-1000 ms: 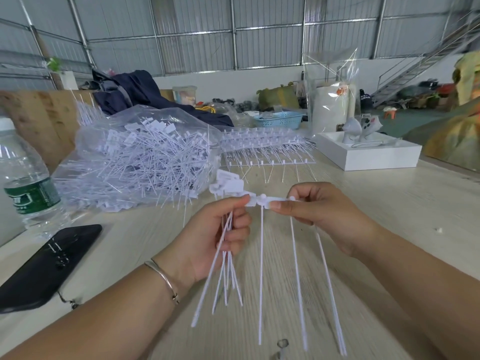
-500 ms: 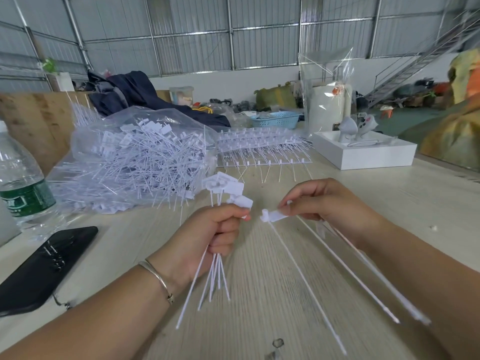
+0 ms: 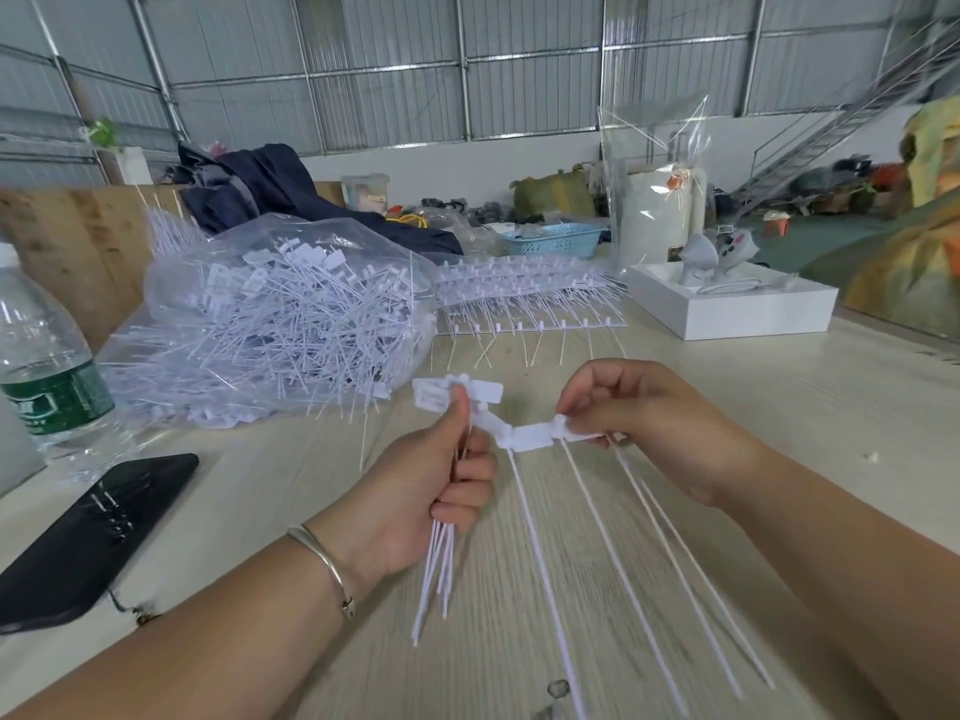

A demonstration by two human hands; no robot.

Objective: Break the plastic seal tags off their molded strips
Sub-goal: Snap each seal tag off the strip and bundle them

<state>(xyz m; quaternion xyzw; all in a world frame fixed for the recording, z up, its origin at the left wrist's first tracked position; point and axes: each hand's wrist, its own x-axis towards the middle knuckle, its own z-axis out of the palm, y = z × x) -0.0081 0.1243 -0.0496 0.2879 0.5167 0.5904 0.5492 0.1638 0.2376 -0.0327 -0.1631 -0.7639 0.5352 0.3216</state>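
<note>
A person's left hand [image 3: 415,491] is curled around a bundle of freed seal tags [image 3: 441,574], heads up by the thumb, tails hanging down over the table [image 3: 779,459]. Just beside it, the right hand [image 3: 639,423] pinches one end of a short molded strip [image 3: 535,436] between thumb and fingertips. The strip runs roughly left to right between the 2 hands, and its free left end meets the bundle's tag heads; about 4 long tails trail from it toward the camera. The left hand looks nearer that end, so the next snap likely falls there.

Beyond lie a clear bag of loose tags [image 3: 270,324] and a stack of unbroken strips [image 3: 524,293]. Motion blur hides the strip's joints and the exact tail count.
</note>
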